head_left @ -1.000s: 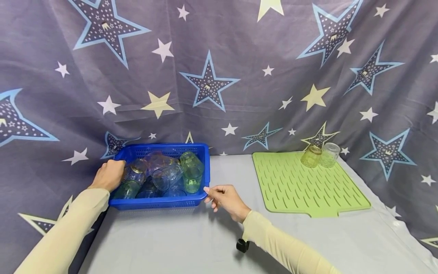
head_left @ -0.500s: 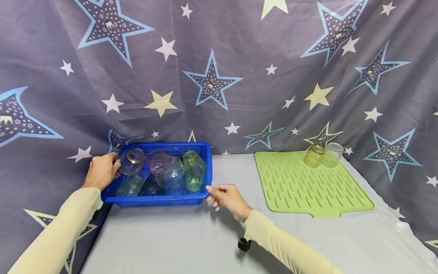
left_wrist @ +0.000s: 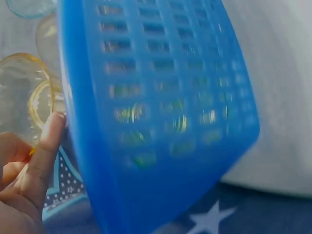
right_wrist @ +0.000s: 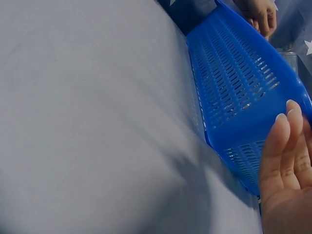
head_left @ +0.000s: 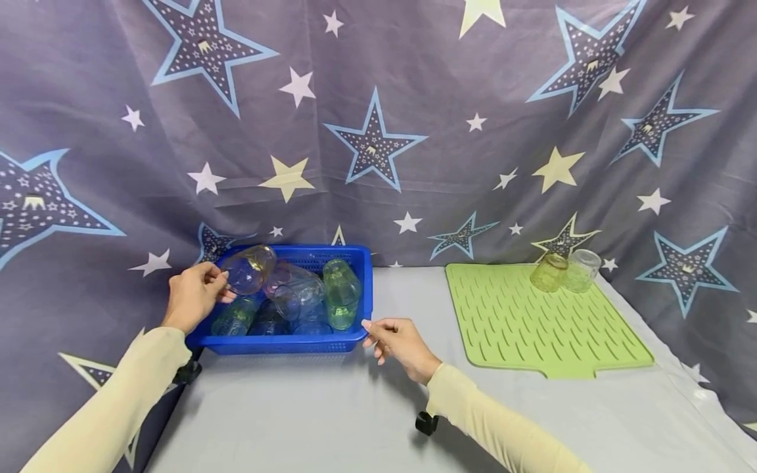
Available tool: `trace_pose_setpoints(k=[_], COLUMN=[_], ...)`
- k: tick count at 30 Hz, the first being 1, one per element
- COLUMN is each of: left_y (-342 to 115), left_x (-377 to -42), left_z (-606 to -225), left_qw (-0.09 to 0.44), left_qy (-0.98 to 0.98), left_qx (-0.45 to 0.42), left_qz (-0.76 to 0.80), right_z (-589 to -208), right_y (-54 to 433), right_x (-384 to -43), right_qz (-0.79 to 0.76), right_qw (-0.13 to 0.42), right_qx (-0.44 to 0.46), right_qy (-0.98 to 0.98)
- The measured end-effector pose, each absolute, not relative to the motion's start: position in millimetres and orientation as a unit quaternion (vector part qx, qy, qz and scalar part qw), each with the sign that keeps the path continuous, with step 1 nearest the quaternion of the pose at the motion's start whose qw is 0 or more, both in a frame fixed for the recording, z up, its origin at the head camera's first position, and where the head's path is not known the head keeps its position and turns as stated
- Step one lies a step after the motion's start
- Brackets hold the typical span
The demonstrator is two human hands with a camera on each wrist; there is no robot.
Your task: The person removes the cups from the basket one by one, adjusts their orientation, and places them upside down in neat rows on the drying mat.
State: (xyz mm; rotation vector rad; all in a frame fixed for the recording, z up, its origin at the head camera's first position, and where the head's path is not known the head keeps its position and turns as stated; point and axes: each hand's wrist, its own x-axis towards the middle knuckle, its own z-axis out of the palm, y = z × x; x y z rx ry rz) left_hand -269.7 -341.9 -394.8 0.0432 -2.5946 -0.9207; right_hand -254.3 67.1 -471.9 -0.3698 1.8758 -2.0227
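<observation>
In the head view, my left hand (head_left: 192, 295) pinches a clear drinking glass (head_left: 247, 270) with an amber rim. The glass lies tilted over the back left of the blue plastic basket (head_left: 278, 344). The left wrist view shows fingers at the edge of this glass (left_wrist: 17, 92), just beyond the basket wall (left_wrist: 161, 180). My right hand (head_left: 405, 348) holds the basket's front right corner between thumb and fingers. Inside the basket lie a green glass (head_left: 342, 302), a pinkish glass (head_left: 282, 274), a clear glass (head_left: 305, 294) and several others, partly overlapping.
A green ridged drying mat (head_left: 532, 328) lies on the white-covered table (head_left: 331, 407) to the right. Toward its back right corner, a yellow glass (head_left: 549, 273) and a clear glass (head_left: 582, 272) stand upside down, side by side. A star-patterned curtain (head_left: 355, 217) hangs behind.
My left hand has left the basket's left rim, taken hold of the amber-rimmed glass and lifted it up and rightward. My right hand has stayed at the corner.
</observation>
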Motion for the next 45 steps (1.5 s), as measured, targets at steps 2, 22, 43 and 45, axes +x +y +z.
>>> trace_pose_setpoints(k=[2, 22, 43, 45], left_y=[-336.5, -298.7, -234.4, -227.7], left_x=[-268.1, -263.1, -243.2, -241.6], left_z=[-395.9, -395.4, -404.2, -404.8], left_qw=[0.195, 0.101, 0.015, 0.008], left_qy=[-0.918, -0.771, -0.722, -0.721], left_qx=[0.027, -0.095, -0.133, -0.136], left_qz=[-0.345, -0.621, -0.678, -0.68], right_z=[-471.5, -465.8, -453.6, -453.4], right_y=[68.2, 66.2, 60.7, 58.5], right_x=[-253.2, -254.0, -244.3, -243.2], right_qz=[-0.712, -0.713, -0.735, -0.763], right_qw=[0.18, 0.205, 0.171, 0.168], right_qx=[-0.129, -0.106, -0.038, -0.033], right_qy=[0.666, 0.662, 0.655, 0.624])
